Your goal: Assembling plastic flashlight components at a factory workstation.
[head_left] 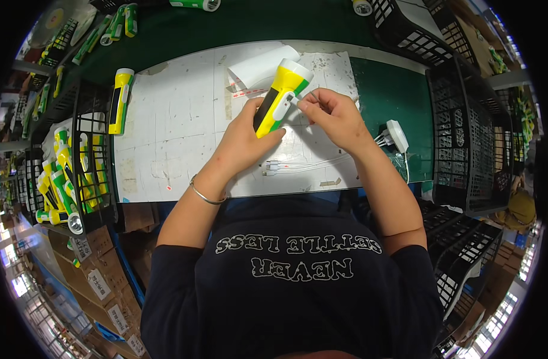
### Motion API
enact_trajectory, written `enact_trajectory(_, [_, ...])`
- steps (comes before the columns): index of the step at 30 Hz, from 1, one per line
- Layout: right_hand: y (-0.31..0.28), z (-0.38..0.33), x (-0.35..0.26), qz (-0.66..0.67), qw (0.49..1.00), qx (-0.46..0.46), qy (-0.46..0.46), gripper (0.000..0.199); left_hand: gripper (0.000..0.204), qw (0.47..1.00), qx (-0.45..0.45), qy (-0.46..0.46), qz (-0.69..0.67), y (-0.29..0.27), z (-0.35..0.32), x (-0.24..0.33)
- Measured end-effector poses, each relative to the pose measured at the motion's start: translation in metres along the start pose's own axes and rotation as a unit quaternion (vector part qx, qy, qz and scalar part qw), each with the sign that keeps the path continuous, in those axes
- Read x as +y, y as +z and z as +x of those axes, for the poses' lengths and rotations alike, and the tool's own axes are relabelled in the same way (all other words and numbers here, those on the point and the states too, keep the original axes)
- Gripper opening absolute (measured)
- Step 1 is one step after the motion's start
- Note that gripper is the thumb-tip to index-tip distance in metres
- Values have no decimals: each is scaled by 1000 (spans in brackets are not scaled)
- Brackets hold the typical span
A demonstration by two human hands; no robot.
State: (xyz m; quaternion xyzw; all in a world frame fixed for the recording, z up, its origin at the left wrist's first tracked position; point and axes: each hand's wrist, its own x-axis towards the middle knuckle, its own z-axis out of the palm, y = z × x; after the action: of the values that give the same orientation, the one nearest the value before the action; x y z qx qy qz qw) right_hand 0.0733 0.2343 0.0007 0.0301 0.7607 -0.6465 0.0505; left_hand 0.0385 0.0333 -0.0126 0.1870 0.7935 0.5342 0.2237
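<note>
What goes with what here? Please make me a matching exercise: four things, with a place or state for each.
Things
1. left hand
2. right hand
3. white charger
4. left basket

Places and states
A. beside the right forearm
B. wrapped around the held flashlight
C. holding many flashlights
D. at the held flashlight's white panel

Pairs: 1-B; 2-D; 3-A; 4-C

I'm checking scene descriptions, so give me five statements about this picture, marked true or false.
1. The left hand grips a yellow-green flashlight. True.
2. The right hand hangs far from the flashlight. False: it is at the flashlight's side.
3. A bangle is on the left wrist. True.
4. The black basket at the left is empty. False: it holds other flashlights.
5. A white adapter lies to the right of both hands. True.
</note>
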Motion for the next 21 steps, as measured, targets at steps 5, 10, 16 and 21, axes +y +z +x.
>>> enact_trajectory(5, [1, -5, -2, -38, 999, 24, 3, 22, 58, 1000, 21, -5, 4, 4, -1, 1])
enact_trajectory(10, [6, -7, -5, -46, 998, 45, 8, 22, 60, 953, 161, 145, 212, 8, -7, 5])
enact_trajectory(16, [8, -6, -2, 5, 999, 42, 31, 18, 58, 947, 159, 134, 244, 7, -5, 10])
enact_trajectory(21, [-2, -15, -3, -51, 997, -60, -27, 18, 58, 910, 297, 163, 236, -45, 4, 0])
